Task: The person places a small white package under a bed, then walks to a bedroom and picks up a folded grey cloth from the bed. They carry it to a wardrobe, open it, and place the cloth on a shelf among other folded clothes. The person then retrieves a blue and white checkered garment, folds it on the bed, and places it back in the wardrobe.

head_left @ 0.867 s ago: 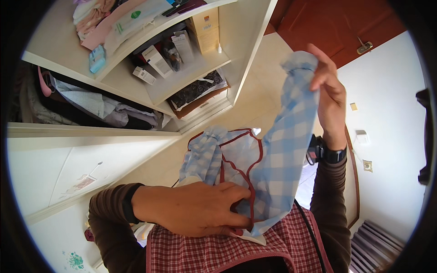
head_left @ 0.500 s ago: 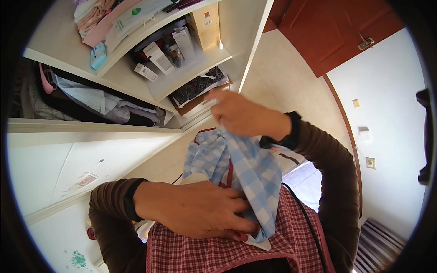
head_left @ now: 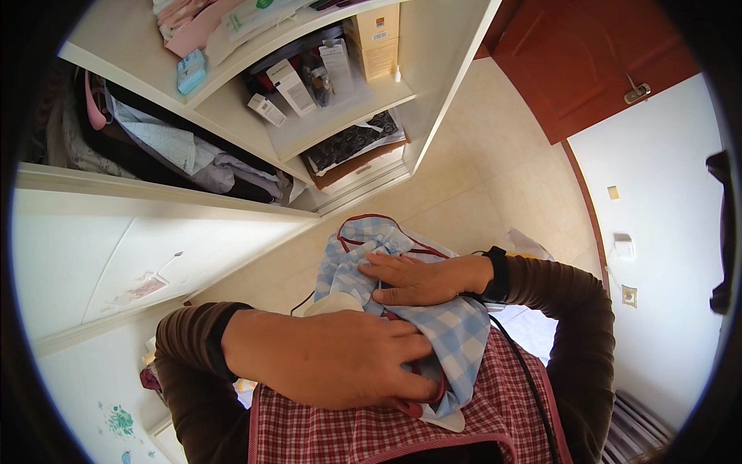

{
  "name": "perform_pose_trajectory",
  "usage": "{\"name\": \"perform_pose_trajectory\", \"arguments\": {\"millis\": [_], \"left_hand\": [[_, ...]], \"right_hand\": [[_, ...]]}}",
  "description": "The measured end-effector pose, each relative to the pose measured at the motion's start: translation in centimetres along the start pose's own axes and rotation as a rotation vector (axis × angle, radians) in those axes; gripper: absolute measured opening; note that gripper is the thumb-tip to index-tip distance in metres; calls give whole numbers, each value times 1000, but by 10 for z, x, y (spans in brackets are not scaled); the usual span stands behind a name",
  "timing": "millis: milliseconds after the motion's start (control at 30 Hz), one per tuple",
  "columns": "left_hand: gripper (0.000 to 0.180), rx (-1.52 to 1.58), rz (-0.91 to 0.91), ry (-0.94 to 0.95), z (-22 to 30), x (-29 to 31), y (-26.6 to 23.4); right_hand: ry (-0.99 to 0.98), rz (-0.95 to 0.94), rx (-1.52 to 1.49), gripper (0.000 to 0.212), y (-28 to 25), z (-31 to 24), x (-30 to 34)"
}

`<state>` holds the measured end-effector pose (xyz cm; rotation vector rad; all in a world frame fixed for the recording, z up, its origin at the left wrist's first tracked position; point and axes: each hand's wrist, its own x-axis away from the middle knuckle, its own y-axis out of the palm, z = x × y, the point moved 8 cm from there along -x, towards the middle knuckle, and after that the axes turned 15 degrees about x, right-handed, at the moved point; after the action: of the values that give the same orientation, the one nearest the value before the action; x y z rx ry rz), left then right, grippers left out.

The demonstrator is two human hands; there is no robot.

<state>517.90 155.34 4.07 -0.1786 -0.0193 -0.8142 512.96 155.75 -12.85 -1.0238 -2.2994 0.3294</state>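
Blue-and-white checked cloth (head_left: 456, 332) is bunched before the red checked apron (head_left: 340, 429), long axis slanting from upper left to lower right. Its lower end is gripped by the left hand (head_left: 328, 356), fingers curled, tips partly hidden. Its middle is covered by the right hand (head_left: 429, 280), fingers extended and laid flat, nothing pinched; the far end lies just beyond them. Fabric appears thin, creased, edged in dark red.

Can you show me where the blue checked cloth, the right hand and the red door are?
Blue checked cloth (head_left: 456, 334): head view, on its checked fabric.
Right hand (head_left: 427, 281): head view, on the back of the hand.
Red door (head_left: 587, 69): head view, on its front face.
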Motion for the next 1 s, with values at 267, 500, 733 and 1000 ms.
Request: {"name": "perform_pose_trajectory", "arguments": {"millis": [267, 500, 733, 1000], "left_hand": [[26, -36, 237, 51, 4, 2, -45], [39, 379, 308, -477, -125, 20, -125], [61, 998, 752, -427, -188, 80, -93], [62, 1352, 857, -7, -176, 102, -25]], "right_hand": [[-448, 199, -273, 69, -27, -38, 28], [-476, 193, -492, 69, -23, -33, 53], [-470, 213, -553, 68, -16, -23, 60], [-471, 200, -595, 68, -23, -22, 54]]}}
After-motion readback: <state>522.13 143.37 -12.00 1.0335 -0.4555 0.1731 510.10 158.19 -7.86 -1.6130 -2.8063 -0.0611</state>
